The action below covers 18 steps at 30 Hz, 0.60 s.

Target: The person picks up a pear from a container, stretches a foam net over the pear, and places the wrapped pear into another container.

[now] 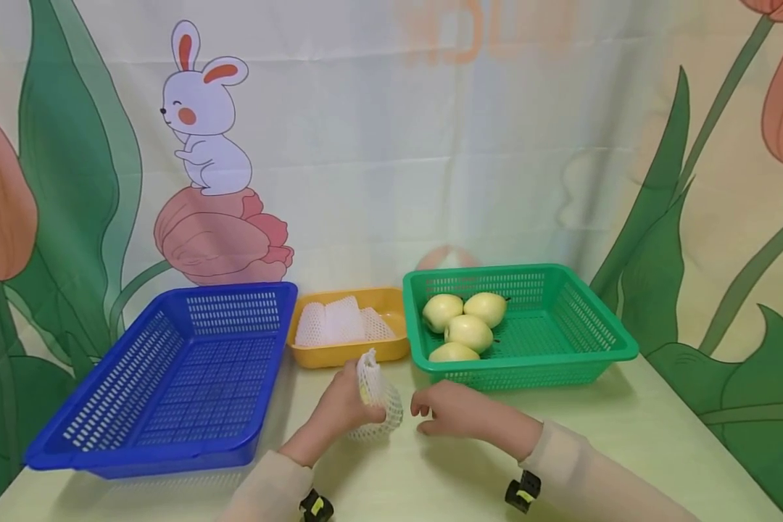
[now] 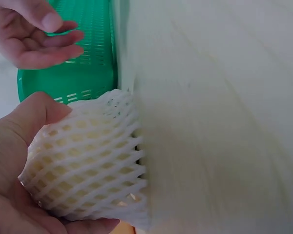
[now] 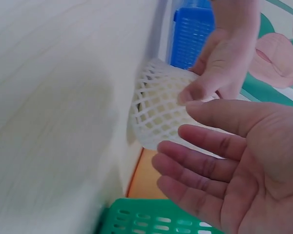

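My left hand (image 1: 343,403) grips a pale yellow pear wrapped in a white foam net (image 2: 88,161), just above the table between the baskets. Thumb and fingers go round the net's sides, and the pear's skin shows through the mesh. One end of the net bunches up past the fruit in the head view. To the right, my right hand (image 1: 460,409) hovers with loosely bent fingers (image 3: 200,161) and holds nothing. Its palm faces the wrapped pear, in front of the green basket (image 1: 528,373). Several bare pears (image 1: 468,333) lie in that basket's left part.
A large blue basket (image 1: 248,431) stands on the left of the table (image 1: 378,486). Between the two baskets, at the back, an orange-yellow tray (image 1: 339,355) holds white foam nets (image 1: 342,321). A printed cloth with a rabbit and tulips (image 1: 365,145) hangs behind.
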Motion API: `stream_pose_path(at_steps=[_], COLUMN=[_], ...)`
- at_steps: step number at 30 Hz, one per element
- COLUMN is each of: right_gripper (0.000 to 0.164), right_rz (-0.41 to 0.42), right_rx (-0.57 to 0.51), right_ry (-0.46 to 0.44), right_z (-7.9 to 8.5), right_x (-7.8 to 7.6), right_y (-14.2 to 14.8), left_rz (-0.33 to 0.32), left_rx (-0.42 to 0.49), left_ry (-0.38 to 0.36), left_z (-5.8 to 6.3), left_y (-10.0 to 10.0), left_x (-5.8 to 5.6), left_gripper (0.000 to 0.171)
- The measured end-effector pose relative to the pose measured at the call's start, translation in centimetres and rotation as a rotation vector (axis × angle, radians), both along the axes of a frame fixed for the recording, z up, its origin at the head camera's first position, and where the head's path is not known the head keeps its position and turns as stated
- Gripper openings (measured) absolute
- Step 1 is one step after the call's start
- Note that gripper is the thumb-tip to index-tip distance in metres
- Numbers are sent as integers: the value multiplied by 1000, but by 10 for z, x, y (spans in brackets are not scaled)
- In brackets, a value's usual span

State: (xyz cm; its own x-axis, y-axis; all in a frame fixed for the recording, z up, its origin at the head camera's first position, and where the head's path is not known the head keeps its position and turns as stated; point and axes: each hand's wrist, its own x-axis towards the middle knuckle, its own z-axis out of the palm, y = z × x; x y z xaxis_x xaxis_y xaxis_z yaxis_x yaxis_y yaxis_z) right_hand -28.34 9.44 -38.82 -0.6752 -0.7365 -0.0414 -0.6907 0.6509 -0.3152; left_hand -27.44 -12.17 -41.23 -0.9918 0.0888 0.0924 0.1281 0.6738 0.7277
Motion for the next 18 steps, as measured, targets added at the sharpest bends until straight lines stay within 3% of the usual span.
stream_pose_path(at_steps=[8,13,18], right_gripper=[16,15,14], right_rz=[51,60,60], right_rx=[-115,-148,-161], right_ry=[50,54,47], right_z=[7,15,22], right_x=[3,5,8], right_y=[13,19,22], left_rz=[-4,-9,-3], left_rx=[2,-4,-18], left_ry=[24,53,72], left_z=[4,21,46], left_y=[-2,-2,-1], left_x=[1,9,15], left_gripper=[94,93,92])
